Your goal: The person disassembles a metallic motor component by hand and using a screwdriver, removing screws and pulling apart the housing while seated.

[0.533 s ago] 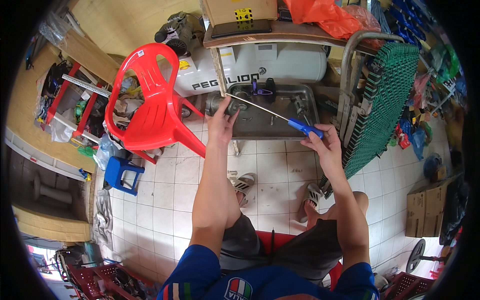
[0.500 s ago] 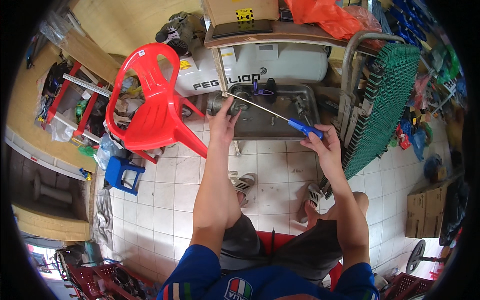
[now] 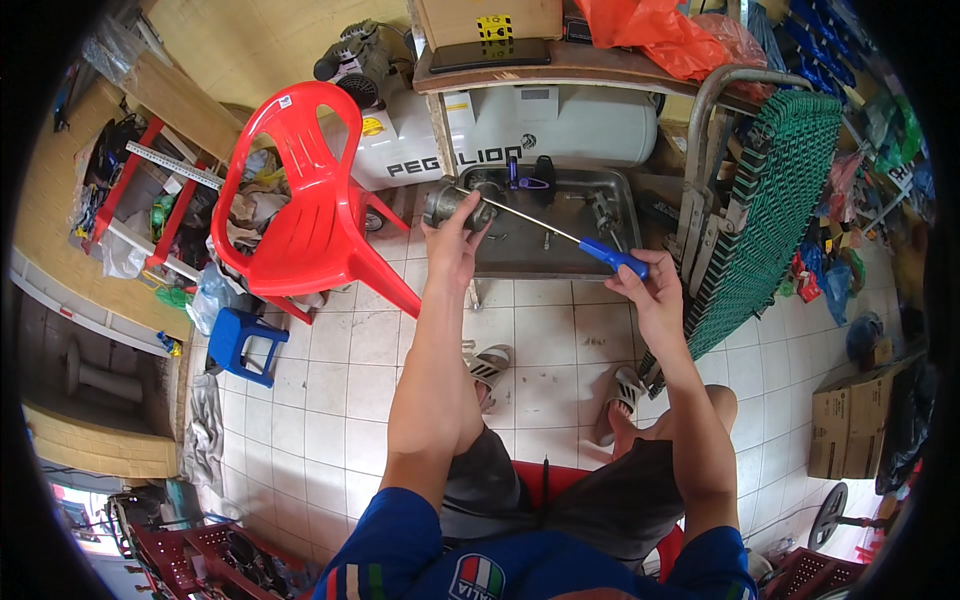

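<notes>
Over the near left edge of a dark metal tray (image 3: 545, 268), my left hand (image 3: 457, 240) is closed around a grey, round metal part (image 3: 440, 203). A screwdriver (image 3: 612, 257) with a blue handle is gripped by its butt end in my right hand (image 3: 652, 288). Its long shaft slants up and left to the metal part, where the tip meets or passes over it; I cannot tell which. In the tray lie a metal fitting (image 3: 604, 212), small loose pieces and a purple-and-black item (image 3: 528, 180).
A red plastic chair (image 3: 300, 220) and a blue stool (image 3: 245, 345) stand on the left. Behind the tray are a white air compressor tank (image 3: 580, 125) and a wooden table (image 3: 580, 72). A folded green woven cot (image 3: 770, 220) leans close to my right hand.
My left hand and the metal part have shifted slightly to the right. The screwdriver has moved very little with my right hand, and both grips stay the same.
</notes>
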`<state>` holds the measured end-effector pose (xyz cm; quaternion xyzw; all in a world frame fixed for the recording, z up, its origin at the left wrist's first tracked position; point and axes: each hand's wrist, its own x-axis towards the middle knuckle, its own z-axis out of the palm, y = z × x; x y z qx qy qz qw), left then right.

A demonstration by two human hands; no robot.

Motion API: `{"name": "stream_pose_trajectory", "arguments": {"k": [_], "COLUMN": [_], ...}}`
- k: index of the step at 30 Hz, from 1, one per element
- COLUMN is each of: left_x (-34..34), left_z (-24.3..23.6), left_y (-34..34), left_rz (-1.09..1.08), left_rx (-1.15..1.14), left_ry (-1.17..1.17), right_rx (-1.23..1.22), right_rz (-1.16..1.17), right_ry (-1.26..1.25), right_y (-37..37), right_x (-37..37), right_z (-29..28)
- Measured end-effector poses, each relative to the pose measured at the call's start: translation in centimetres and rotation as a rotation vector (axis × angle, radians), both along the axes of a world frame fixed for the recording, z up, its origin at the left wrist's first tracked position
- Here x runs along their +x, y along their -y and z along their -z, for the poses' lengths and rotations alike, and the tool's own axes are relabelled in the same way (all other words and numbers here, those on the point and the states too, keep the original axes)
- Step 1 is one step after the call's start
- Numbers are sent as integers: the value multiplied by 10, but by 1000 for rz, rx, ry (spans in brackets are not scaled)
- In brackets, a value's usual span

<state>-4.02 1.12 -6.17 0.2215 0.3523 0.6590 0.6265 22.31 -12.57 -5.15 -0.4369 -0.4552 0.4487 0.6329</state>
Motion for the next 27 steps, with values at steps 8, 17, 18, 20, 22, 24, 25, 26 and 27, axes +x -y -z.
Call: {"name": "stream_pose_trajectory", "arguments": {"k": [8,17,18,20,22,24,25,26,27], "left_x": [1,-1,-1,0,1,1,0,1,2], "left_z": [0,0,0,0,-1,-1,0,0,-1], "left_y": [0,0,0,0,1,0,0,0,1], "left_rz": [-22,-1,1,1,-3,3,6,5,4], "left_rx": [-16,-5,-4,-6,-11,-6,-4,-7,-11], "left_ry": [-4,13,10,4,-4,-3,-3,-6,-9], "right_rx": [8,16,16,16,16,20,25,30,29], "right_rz": [8,25,30,41,42,44,46,49,53], "right_ry": [14,24,27,33,35,33,31,29,29], "right_y": [0,0,0,1,1,1,1,1,1], "right_x": [-3,-3,-3,-4,-3,-4,-4,-4,-4], "right_z": [-1,0,-1,-3,-3,-3,-4,-4,-4]}}
